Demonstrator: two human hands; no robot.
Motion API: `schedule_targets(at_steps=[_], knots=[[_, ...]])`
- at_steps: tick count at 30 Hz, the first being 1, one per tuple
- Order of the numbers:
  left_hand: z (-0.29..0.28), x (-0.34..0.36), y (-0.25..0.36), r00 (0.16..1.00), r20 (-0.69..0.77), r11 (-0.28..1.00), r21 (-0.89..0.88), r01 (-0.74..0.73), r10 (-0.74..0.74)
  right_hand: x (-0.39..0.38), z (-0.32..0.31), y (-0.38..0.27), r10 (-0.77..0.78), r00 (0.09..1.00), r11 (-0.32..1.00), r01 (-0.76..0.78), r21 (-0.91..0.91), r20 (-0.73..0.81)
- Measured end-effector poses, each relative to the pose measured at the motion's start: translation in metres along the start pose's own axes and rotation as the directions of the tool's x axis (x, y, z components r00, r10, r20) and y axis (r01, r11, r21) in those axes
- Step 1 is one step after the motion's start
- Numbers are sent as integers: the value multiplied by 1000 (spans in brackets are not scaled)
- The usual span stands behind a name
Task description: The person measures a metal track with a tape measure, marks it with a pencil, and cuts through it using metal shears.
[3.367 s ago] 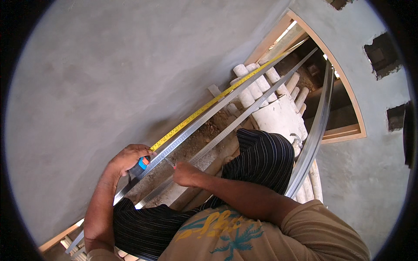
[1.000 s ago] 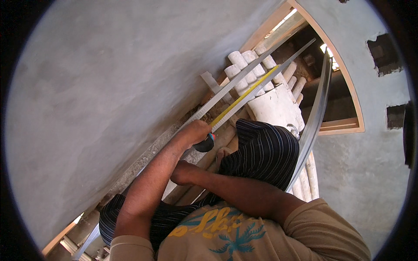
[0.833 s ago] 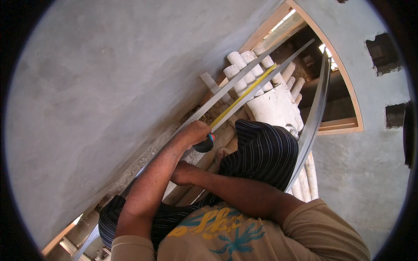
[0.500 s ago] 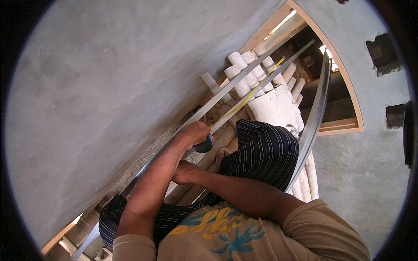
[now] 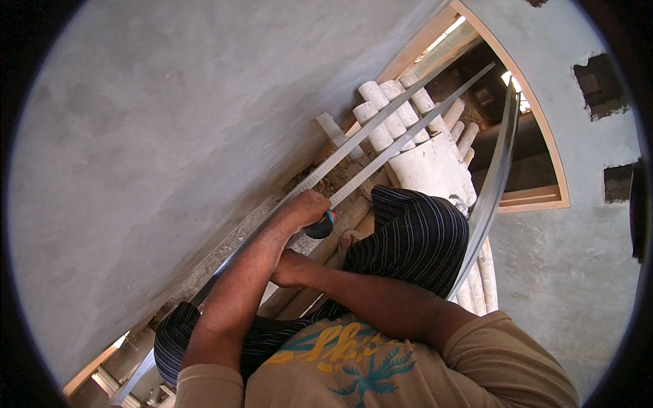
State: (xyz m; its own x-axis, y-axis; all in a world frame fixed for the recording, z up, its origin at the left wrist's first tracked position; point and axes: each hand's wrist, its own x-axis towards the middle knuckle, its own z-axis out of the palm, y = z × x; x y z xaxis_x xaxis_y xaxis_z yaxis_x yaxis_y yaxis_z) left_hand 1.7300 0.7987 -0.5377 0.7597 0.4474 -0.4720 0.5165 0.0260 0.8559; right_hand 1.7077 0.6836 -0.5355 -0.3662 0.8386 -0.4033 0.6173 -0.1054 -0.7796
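My left hand [image 5: 309,207] is closed round a tape measure [image 5: 318,227], whose dark, rounded case shows below the fingers. A slim metal channel [image 5: 388,155] runs from beside that hand up toward the window opening. Just to its left lies a second metal channel [image 5: 347,146], passing behind my left forearm. My right hand [image 5: 290,269] is curled close under the left forearm. Its fingertips are hidden, and what they hold cannot be made out. No yellow tape blade shows outside the case.
A plastered wall [image 5: 163,136] rises on the left. White cylindrical pieces [image 5: 381,122] and a large white container [image 5: 432,166] stand ahead. More metal channels [image 5: 491,187] slant past my striped-clothed knee [image 5: 422,231]. A wooden frame [image 5: 537,115] borders the opening at the upper right.
The yellow tape blade that stretched along the metal channel is gone from view. Both hands have stayed in nearly the same place.
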Motion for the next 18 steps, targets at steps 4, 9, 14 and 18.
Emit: schedule_targets(at_steps=[4,9,14,18], knots=[[-4,0,0,1000,25,1000,-14,12,-12,-3,-8,-4,29,997,998,-25,-63,75],[-24,-11,19,978,27,961,-181,207,-206,-4,-12,-8,169,984,961,-149,-234,66],[-113,-52,52,953,-83,945,130,302,-293,-3,-20,-3,85,983,954,-33,-299,163],[-178,-109,49,958,-54,946,148,288,-283,-5,-33,-8,-106,970,821,210,-530,218]])
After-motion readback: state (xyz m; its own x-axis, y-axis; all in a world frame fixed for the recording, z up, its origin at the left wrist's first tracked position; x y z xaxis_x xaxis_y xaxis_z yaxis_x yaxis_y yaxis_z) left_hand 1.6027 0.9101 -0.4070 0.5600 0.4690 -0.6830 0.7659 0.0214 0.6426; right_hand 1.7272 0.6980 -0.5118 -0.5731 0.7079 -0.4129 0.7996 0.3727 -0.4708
